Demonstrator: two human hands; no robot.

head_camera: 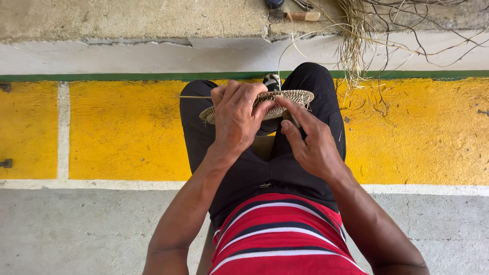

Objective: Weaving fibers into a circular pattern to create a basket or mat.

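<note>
Striped shirt [282, 239], dark trousers [254, 168] nearest. Right hand [310, 140] pinches mat [285, 99] edge; left hand [237, 114] closed over its rim, above knees. Small woven disc done; coil appears early, much weaving left. Loose fibres [356, 46] beyond on floor [127, 127].

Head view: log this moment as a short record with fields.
left hand: grips the near rim of a flat woven disc over the knees
right hand: fingers pinch the disc's underside edge
thin stick: juts left from under the left hand
loose fibres: heaped on the ledge ahead
floor: yellow painted band, green stripe above
</note>
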